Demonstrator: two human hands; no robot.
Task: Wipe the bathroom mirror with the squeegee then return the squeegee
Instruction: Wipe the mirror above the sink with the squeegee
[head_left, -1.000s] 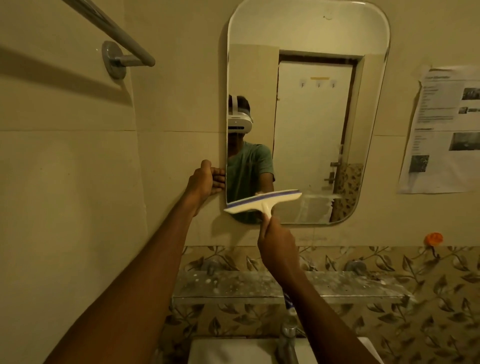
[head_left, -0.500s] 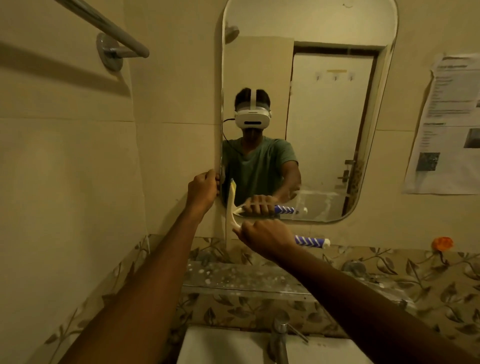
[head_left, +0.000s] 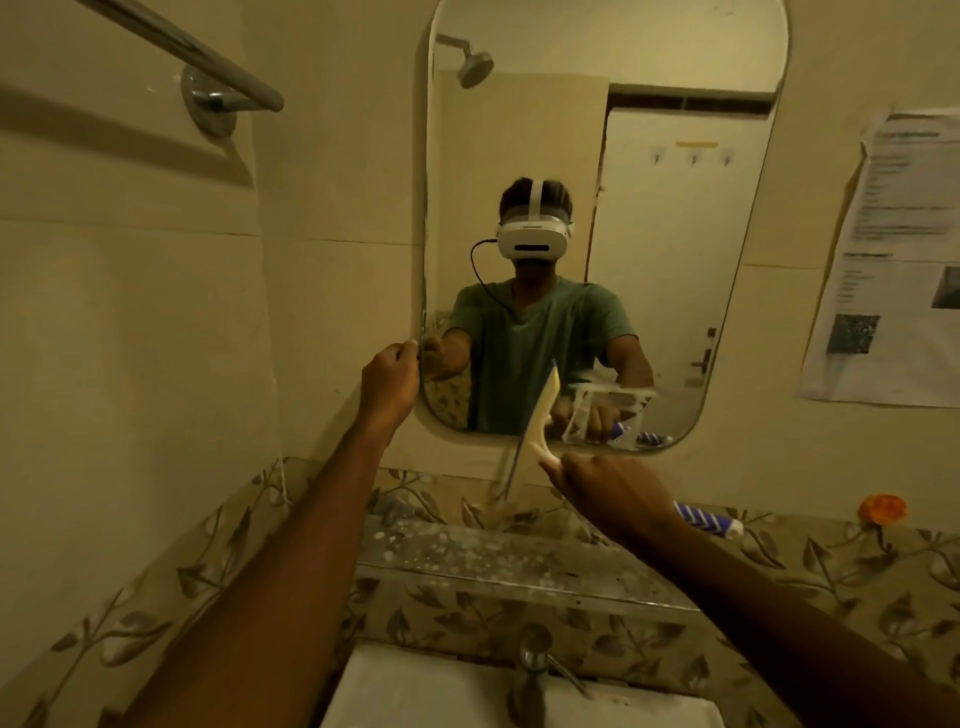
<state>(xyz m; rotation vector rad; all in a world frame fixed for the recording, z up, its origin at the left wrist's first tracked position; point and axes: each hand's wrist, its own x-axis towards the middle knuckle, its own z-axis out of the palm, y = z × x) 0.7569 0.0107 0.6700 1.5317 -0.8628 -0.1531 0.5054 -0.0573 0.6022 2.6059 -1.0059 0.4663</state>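
Holding squeegee at mirror's lower edge

Right grip (head_left: 613, 493) is closed round one squeegee (head_left: 540, 415), whose blade stands near upright across the mirror (head_left: 665, 218) bottom edge. Left grip (head_left: 392, 382) pinches the mirror's left rim. Below are one glass shelf (head_left: 493, 556) and one tap (head_left: 530, 670). One paper sheet (head_left: 893, 260) hangs to the right.
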